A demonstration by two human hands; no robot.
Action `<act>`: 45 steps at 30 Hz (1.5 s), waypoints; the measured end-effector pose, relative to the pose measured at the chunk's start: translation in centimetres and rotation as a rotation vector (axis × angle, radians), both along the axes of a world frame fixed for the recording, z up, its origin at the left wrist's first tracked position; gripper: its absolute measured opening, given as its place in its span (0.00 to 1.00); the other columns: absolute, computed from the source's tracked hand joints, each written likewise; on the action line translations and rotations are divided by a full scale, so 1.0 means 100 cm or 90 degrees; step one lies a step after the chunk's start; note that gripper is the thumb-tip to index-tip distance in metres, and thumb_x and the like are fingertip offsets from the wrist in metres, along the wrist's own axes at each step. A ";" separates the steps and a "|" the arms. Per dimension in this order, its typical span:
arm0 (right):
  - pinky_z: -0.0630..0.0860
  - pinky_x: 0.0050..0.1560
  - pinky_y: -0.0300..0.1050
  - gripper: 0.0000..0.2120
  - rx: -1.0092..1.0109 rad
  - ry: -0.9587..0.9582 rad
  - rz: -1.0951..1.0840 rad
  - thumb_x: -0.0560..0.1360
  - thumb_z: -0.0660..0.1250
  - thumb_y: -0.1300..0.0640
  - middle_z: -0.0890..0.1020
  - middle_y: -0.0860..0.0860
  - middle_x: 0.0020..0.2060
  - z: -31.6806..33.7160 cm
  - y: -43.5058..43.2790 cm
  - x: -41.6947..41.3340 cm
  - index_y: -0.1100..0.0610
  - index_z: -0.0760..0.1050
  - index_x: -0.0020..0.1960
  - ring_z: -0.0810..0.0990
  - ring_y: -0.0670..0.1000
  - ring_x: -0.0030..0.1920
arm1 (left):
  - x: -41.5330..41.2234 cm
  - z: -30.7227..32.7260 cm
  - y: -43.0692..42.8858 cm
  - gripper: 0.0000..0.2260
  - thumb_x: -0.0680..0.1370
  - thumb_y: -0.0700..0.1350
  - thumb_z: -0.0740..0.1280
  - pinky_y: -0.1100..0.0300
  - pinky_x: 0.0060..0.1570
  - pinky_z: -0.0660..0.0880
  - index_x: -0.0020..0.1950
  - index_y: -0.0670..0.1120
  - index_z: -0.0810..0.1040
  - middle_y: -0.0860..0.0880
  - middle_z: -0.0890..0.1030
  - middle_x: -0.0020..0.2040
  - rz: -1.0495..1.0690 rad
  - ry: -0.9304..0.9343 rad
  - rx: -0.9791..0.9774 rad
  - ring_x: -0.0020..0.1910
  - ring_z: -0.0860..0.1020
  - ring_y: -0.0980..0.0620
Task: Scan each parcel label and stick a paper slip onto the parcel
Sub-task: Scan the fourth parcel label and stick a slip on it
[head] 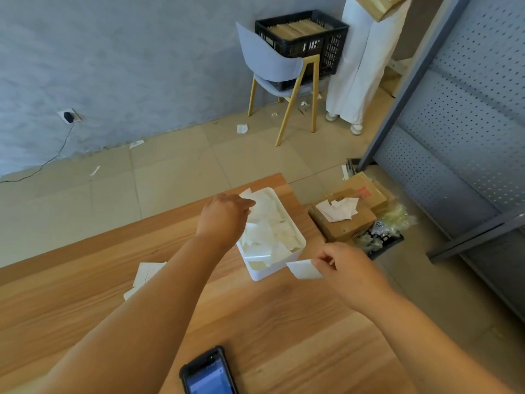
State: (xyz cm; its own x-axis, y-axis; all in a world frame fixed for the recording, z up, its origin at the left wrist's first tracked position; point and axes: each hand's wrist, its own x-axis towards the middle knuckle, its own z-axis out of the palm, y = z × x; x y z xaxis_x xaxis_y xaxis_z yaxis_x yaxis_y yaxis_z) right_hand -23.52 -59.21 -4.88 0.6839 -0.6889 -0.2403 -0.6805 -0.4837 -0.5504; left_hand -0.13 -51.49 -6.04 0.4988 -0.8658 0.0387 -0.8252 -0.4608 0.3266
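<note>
My left hand [223,217] reaches over the white bin [272,273] at the table's far right, its fingers closed on a scrap of white backing paper at the bin's far end. The bin is full of crumpled white paper scraps. My right hand [346,263] hovers just right of the bin and pinches a white paper slip [304,269] by its right edge. A handheld scanner [208,373] with a lit screen lies on the wooden table [284,336] near its front edge. A few white sheets [143,275] lie on the table, partly hidden by my left forearm.
Cardboard boxes [352,211] with loose slips on top sit on the floor right of the table, beside a black crate of plastic wrap [380,237]. A chair [281,78] carries a black crate of envelopes. A person in white trousers [358,66] stands by it. Metal shelving [468,123] rises on the right.
</note>
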 end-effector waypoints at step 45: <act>0.73 0.31 0.39 0.14 0.473 -0.255 0.100 0.70 0.68 0.74 0.83 0.49 0.36 0.000 0.390 0.076 0.54 0.75 0.43 0.80 0.48 0.37 | -0.069 0.009 0.517 0.07 0.75 0.45 0.68 0.64 0.39 0.76 0.37 0.52 0.82 0.55 0.81 0.33 0.439 0.630 -0.348 0.34 0.77 0.60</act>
State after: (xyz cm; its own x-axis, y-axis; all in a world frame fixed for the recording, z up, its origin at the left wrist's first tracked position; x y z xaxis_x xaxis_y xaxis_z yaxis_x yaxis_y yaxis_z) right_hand -15.97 -20.25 -4.86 0.8877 -0.3384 -0.3123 -0.3231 0.0253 -0.9460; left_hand -7.04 0.17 -5.17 0.8469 -0.4146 -0.3331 0.2161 -0.3041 0.9278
